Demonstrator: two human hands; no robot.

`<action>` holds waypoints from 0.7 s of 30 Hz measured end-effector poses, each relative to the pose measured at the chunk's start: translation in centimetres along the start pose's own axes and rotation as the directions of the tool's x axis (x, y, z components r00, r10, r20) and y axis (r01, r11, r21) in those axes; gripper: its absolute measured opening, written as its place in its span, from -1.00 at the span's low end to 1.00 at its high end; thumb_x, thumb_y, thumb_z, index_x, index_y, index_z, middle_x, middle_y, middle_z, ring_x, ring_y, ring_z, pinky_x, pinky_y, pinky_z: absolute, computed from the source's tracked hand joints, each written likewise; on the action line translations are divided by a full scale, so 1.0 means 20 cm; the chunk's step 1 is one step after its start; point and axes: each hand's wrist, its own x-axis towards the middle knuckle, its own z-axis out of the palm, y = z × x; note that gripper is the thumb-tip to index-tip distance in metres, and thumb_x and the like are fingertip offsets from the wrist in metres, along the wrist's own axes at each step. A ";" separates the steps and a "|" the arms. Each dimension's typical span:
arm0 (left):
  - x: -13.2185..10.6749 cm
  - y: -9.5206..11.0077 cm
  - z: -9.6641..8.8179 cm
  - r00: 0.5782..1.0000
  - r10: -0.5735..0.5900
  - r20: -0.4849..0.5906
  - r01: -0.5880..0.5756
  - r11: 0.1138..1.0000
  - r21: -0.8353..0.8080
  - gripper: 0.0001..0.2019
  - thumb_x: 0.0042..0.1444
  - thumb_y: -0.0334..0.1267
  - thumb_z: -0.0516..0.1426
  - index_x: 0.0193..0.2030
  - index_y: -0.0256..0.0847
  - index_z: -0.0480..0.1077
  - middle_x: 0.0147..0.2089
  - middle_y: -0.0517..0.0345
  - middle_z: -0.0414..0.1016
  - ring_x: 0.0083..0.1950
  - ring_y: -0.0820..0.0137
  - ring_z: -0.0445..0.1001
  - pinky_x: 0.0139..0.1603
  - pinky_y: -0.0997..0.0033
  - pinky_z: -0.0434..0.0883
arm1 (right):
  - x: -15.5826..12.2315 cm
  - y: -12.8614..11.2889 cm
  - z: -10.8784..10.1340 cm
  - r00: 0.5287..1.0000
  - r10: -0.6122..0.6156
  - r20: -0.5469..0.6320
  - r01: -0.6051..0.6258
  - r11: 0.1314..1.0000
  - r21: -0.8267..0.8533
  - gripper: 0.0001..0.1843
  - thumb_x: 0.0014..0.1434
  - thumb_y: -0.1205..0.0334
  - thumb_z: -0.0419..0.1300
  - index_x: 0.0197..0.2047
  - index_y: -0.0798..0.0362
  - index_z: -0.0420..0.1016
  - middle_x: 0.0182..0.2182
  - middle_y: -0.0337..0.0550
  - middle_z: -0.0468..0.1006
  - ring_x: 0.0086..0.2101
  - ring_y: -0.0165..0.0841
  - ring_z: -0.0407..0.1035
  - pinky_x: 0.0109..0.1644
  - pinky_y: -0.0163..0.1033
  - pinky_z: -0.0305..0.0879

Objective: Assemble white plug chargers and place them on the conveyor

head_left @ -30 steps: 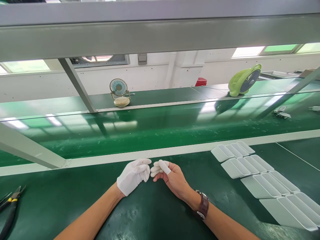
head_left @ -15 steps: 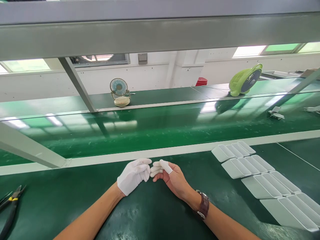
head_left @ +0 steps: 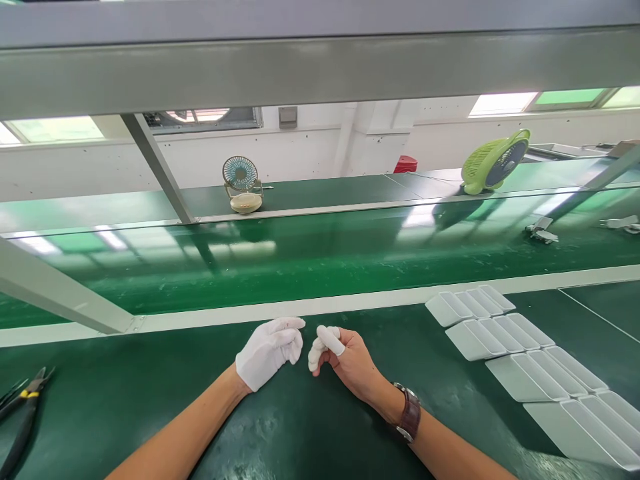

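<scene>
My left hand [head_left: 271,351] wears a white glove and hovers over the dark green worktop [head_left: 250,433]. Its fingers are loosely bent and apart, with nothing visible in them. Just to its right is my right hand [head_left: 345,357], with white covers on the thumb and several fingers and a bare palm and back. Those fingers are curled, the thumb resting against them, and no object shows there. A small gap separates the two hands. A brown-strapped watch [head_left: 409,413] is on my right wrist.
White trays or covers with long recesses [head_left: 545,373] lie in overlapping rows at right. Black-handled pliers [head_left: 27,420] lie at far left. Beyond the white rail runs a green conveyor belt [head_left: 310,260] carrying small pale parts [head_left: 541,231]. Two fans, beige [head_left: 243,183] and green [head_left: 493,163], stand behind it.
My right hand has drawn slightly away from the left, and its fingers have curled in. The left hand is nearly still. The pale parts on the belt have shifted left.
</scene>
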 end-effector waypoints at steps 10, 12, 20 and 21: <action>0.00 0.00 -0.03 0.997 0.028 0.068 -0.036 0.992 0.121 -0.64 0.16 -0.14 0.23 -0.02 -0.39 0.52 -0.52 0.13 0.42 -0.53 0.49 0.32 -0.48 0.46 0.23 | 0.00 0.00 -0.01 0.996 -0.016 -0.086 0.022 0.997 0.068 -0.49 0.03 0.18 0.46 0.06 -0.05 0.51 -0.10 -0.10 0.65 -0.36 -0.34 0.50 -0.01 0.01 0.44; 0.00 -0.01 -0.04 0.994 -0.041 0.099 0.028 0.992 0.127 -0.65 0.16 -0.10 0.23 -0.07 -0.37 0.51 -0.49 0.11 0.47 -0.59 0.51 0.33 -0.57 0.49 0.21 | 0.00 0.00 -0.02 0.995 -0.007 -0.102 0.016 0.996 0.088 -0.50 0.02 0.16 0.47 0.04 -0.03 0.54 -0.10 -0.08 0.66 -0.31 -0.31 0.52 -0.01 -0.01 0.45; -0.04 0.00 -0.02 0.812 -0.349 0.467 0.253 0.933 0.256 -0.47 0.10 -0.23 0.32 0.22 -0.29 0.38 0.20 -0.27 0.45 0.24 -0.02 0.44 0.19 -0.08 0.41 | 0.01 0.02 -0.03 0.977 -0.120 -0.175 0.129 0.991 0.038 -0.62 0.13 -0.03 0.38 -0.03 -0.05 0.60 -0.05 -0.06 0.65 -0.06 -0.15 0.54 0.11 0.06 0.44; -0.04 0.01 -0.01 0.844 -0.309 0.439 0.221 0.945 0.241 -0.48 0.14 -0.23 0.29 0.23 -0.28 0.37 0.28 -0.28 0.38 0.34 -0.02 0.33 0.31 -0.12 0.29 | 0.01 0.03 -0.03 0.973 -0.156 -0.173 0.155 0.988 -0.019 -0.61 0.14 -0.06 0.36 -0.02 -0.06 0.60 -0.04 -0.07 0.64 -0.05 -0.15 0.54 0.14 0.07 0.43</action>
